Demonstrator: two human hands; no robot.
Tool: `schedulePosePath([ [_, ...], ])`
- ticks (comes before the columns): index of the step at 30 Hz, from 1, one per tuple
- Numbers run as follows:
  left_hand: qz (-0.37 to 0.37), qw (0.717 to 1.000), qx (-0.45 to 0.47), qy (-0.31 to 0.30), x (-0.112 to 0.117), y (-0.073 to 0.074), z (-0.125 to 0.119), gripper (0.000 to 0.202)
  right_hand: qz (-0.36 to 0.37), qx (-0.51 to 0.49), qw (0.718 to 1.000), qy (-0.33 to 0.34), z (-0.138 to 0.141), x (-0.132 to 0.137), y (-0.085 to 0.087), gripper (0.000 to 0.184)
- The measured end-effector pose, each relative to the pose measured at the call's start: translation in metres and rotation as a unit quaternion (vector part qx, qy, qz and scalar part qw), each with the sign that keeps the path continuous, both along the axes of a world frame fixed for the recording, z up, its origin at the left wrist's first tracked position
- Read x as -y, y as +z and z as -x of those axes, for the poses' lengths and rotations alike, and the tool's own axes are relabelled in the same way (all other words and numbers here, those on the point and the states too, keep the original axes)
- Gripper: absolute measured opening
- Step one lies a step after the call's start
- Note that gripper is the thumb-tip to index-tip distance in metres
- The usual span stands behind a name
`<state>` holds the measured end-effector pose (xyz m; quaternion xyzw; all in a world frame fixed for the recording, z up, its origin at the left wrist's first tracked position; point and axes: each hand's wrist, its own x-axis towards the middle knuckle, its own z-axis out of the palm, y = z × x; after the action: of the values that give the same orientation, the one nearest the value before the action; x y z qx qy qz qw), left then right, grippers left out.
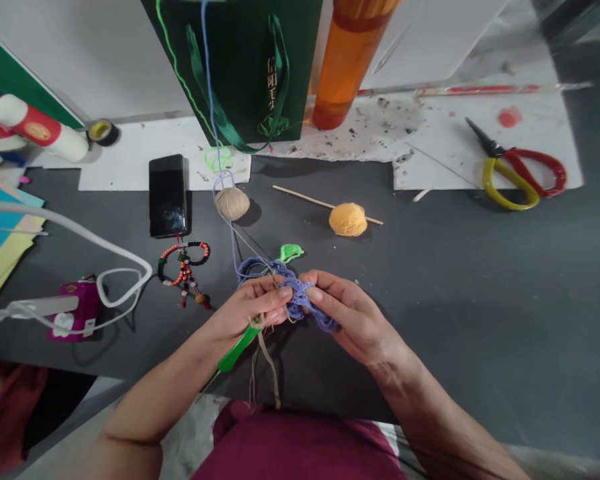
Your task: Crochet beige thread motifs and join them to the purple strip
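Blue crochet piece [326, 321]: held just above the worktop [460, 293], near its front edge. Left hand [253, 301] pinches it thumb-on-fingers, green-handled hook [237, 351] tucked against the palm; right hand [356, 315] pinches the other side. Progress, my read: stitched fabric formed, not finished; blue yarn [233, 247] uncut, beige tails [270, 370] loose. Stitches left: can't tell. Beyond: beige ball [232, 203], yellow ball [349, 219], scissors [523, 170] lying apart.

Muted light; soft shadows; edges stretched; upper right blurred.
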<state>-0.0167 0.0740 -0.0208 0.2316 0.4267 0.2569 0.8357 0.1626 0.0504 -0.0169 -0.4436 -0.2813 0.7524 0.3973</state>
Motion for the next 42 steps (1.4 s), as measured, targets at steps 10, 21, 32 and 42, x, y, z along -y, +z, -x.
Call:
schedulePosePath([
  [10, -0.023, 0.999, -0.029, 0.004, -0.005, 0.014, -0.003, 0.049, -0.016, 0.022, 1.000, 0.003, -0.007, 0.001, -0.004, 0.053],
  [21, -0.040, 0.998, -0.043, 0.007, -0.006, 0.020, -0.005, 0.050, -0.033, 0.044, 0.998, 0.010, -0.009, 0.001, -0.006, 0.047],
  [32, -0.029, 0.998, -0.053, 0.016, -0.005, 0.017, -0.003, 0.053, -0.054, 0.063, 0.997, -0.008, -0.009, 0.002, -0.007, 0.048],
  [42, -0.012, 0.997, -0.076, 0.025, -0.007, 0.017, -0.004, 0.057, -0.059, 0.097, 0.993, -0.036, -0.009, 0.003, -0.005, 0.043],
])
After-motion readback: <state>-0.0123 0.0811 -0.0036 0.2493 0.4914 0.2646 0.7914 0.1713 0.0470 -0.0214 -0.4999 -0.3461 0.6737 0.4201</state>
